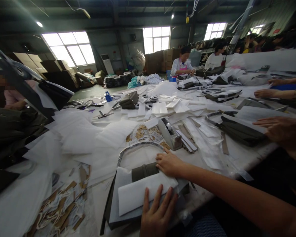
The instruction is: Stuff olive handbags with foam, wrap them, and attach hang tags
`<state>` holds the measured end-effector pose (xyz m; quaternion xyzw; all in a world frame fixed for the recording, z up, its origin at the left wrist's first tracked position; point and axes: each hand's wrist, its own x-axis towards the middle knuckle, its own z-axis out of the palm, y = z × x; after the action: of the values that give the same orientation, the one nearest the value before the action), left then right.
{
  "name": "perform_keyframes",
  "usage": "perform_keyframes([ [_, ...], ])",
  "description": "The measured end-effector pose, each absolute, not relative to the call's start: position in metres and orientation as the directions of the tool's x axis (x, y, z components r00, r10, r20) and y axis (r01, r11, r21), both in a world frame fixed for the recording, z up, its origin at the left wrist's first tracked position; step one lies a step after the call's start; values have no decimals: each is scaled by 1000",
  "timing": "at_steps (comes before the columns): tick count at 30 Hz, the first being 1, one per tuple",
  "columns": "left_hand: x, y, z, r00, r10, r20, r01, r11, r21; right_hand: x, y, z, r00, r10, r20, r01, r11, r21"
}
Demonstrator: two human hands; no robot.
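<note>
A dark olive handbag [144, 172] lies on the table in front of me, its front mostly covered by white sheets. Its handle [138, 145] is wrapped in pale material and arches away from me. A folded white foam sheet [130, 197] rests across the bag's front. My left hand [159, 212] lies with fingers spread over the sheet's lower edge. Farther up, my right hand [171, 163] rests on the bag's upper right corner, near the handle's end, fingers stretched out. Its fingertips partly overlap the bag's top. Just beyond stands a grey tape dispenser [170, 133].
Left of the bag lie loose tags with strings [61, 207] and stacked white foam sheets [81, 131]. At the right, a co-worker's hand [273, 128] touches another dark bag [244, 130]. A person [184, 65] works across the table. The table edge [268, 149] runs along the right.
</note>
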<state>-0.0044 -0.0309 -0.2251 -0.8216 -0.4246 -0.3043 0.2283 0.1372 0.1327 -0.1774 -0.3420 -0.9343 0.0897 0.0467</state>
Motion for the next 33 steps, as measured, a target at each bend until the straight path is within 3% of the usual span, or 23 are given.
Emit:
perform_keyframes([
  [4, -6, -35, -222, 457, 620, 638, 841, -535, -82, 158, 129, -173, -760, 646, 71, 605, 743, -286],
  [8, -6, -38, -221, 446, 659, 606, 835, -550, -16, 208, 76, -173, -570, 678, 464, 516, 735, -440],
  [10, -6, -39, -219, 441, 672, 595, 831, -557, 13, 233, 37, -179, -523, 622, 582, 471, 781, -411],
  [15, -7, -39, -212, 468, 668, 579, 823, -568, -10, 250, -18, -207, -634, 522, 571, 553, 822, -137],
  [18, -7, -39, -210, 513, 657, 553, 811, -581, -62, 236, -12, -219, -606, 472, 640, 571, 819, -64],
  [23, -7, -40, -214, 467, 682, 563, 823, -567, 4, 221, 4, -222, -557, 398, 729, 544, 838, -42],
  [29, -8, -40, -207, 529, 671, 520, 818, -567, -100, 222, 0, -221, -551, 417, 723, 529, 844, -83],
  [33, -7, -40, -204, 516, 676, 526, 821, -565, -80, 221, 0, -218, -512, 392, 764, 488, 865, -117],
])
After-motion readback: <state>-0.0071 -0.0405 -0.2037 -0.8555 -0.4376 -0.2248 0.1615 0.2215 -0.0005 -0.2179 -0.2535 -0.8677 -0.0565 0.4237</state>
